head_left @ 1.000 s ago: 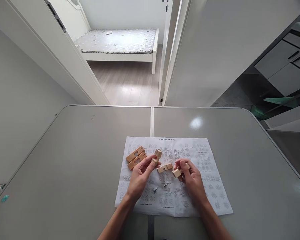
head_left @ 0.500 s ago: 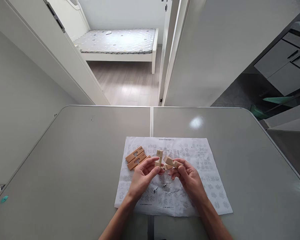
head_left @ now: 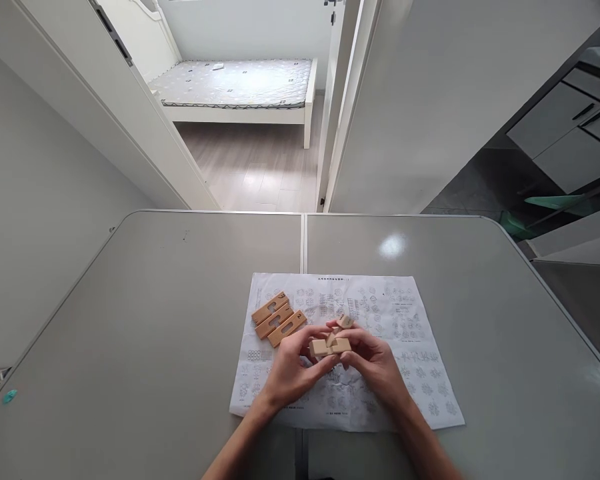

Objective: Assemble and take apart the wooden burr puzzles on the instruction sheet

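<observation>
Notched wooden puzzle blocks [head_left: 330, 347] are held together between both hands over the middle of a printed sheet. My left hand [head_left: 296, 365] is closed on their left end, thumb below and fingers behind. From the other side, my right hand [head_left: 373, 357] grips the right end with thumb and fingers. One pale block lies crosswise in front, and another end [head_left: 345, 321] sticks up behind the fingers. How the blocks interlock is partly hidden. Up and left of my left hand, three darker wooden blocks [head_left: 279, 319] with cut-outs and marks lie side by side on the sheet.
The creased paper sheet [head_left: 420, 333] carries many small line diagrams. It lies across the centre seam of a grey table [head_left: 130, 320]. Past the far edge are a doorway and a bed [head_left: 240, 83]. A small teal object [head_left: 10, 397] is at the far left.
My hands have come together and slightly nearer to me. The block in my right hand, apart before, now meets the blocks in my left. The third loose block shows more fully.
</observation>
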Tool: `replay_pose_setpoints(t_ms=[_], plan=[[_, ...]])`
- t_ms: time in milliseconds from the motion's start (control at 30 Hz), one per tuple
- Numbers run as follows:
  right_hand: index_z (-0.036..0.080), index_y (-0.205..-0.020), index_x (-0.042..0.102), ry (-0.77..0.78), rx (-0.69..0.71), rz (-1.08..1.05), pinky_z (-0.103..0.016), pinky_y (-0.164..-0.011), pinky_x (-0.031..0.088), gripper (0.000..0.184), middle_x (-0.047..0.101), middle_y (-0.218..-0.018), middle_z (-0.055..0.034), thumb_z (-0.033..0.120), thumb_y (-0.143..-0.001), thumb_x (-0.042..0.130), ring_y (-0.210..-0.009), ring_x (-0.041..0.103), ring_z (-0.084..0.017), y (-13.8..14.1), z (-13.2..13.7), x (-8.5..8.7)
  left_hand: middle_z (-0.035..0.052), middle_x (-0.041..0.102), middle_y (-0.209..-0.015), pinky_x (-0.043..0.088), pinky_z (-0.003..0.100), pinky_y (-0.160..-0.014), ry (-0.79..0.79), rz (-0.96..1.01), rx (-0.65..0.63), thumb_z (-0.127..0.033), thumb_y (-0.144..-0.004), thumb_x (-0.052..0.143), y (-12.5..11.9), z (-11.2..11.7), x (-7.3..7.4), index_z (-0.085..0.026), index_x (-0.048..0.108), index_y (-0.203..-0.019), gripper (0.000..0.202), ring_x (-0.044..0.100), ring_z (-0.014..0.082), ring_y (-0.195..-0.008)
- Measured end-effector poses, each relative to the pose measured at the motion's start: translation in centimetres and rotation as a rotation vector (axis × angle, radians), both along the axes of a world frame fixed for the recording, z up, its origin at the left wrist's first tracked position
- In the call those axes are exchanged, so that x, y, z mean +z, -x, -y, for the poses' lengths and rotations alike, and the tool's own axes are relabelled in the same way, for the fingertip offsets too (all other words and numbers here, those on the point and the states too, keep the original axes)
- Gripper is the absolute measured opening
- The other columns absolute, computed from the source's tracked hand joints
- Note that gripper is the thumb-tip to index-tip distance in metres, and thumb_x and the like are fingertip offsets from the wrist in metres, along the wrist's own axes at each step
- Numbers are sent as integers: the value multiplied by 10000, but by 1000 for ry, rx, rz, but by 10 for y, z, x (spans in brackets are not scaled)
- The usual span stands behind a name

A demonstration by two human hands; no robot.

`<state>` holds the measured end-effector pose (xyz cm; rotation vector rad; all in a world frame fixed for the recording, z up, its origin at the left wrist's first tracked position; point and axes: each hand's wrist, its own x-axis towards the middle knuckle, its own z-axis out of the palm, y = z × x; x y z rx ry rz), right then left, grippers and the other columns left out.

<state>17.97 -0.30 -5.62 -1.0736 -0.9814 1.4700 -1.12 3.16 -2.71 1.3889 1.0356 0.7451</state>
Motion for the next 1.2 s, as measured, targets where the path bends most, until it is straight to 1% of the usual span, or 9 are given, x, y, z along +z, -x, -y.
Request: replay_pose_setpoints(t_ms=[167,300,400,600,767,833,933,1100,1200], plan=[[254,-1024,776,-75,-186,69,-393,-902,601,230,683,-1341,-115,424,-875,817,-1195,673,-298,-4,0,-3,-25,594,-651,313,198,-399,314,145,-61,-652,-956,557,3,-4,-6,-171,644,-925,490,439,68,-404],[256,-1049,772,-165,-110,165,-423,-928,599,223,679,-1341,-126,412,-893,801,-1239,654,-316,-4,0,-7,15,584,-539,145,228,-322,686,308,-257,-849,-926,202,10,-10,-11,-123,658,-823,863,372,74,-296],[286,-1072,771,-244,-41,304,-443,-972,577,173,673,-1356,-108,356,-914,785,-1240,648,-307,-2,0,-7,31,591,-527,117,238,-334,797,337,-291,-805,-950,236,14,-13,-11,-103,663,-806,835,351,68,-295],[291,-1134,729,-271,-198,301,-478,-1090,500,155,661,-1342,-98,322,-988,686,-1322,593,-292,-1,0,-7,20,638,-695,262,206,-390,633,379,-233,-593,-970,586,10,-11,-1,-123,645,-945,474,471,64,-417],[293,-1133,663,-95,-333,110,-394,-903,605,130,694,-1263,-72,344,-1015,647,-1070,718,-231,-2,-3,-6,79,711,-930,354,196,-422,542,342,-189,-567,-999,576,6,-10,2,-132,617,-1100,449,582,73,-495],[323,-1272,579,-52,-314,35,-381,-816,623,283,715,-1271,-78,354,-1005,666,-952,747,-218,-2,-3,-3,105,728,-1006,382,199,-432,517,345,-170,-554,-1001,580,6,-10,-1,-140,598,-1162,444,608,83,-520],[334,-1442,464,25,-265,1,-407,-860,623,573,775,-1196,-82,358,-947,751,-889,764,-215,-3,-2,-2,125,742,-1058,409,197,-443,472,349,-146,-524,-1015,575,5,-10,-5,-152,567,-1183,409,636,90,-543],[257,-1185,735,59,-169,72,-412,-917,623,360,802,-1130,-84,415,-873,818,-1018,764,-272,-4,0,-6,115,765,-999,431,193,-444,421,332,-145,-520,-1028,552,2,-8,-7,-162,537,-1214,404,654,105,-542],[292,-1224,762,-30,-153,210,-398,-995,591,311,755,-1248,-65,438,-953,719,-1165,708,-269,-4,-1,-4,102,776,-937,440,196,-441,406,310,-146,-526,-1015,574,1,-6,-7,-170,489,-1333,485,669,127,-549]])
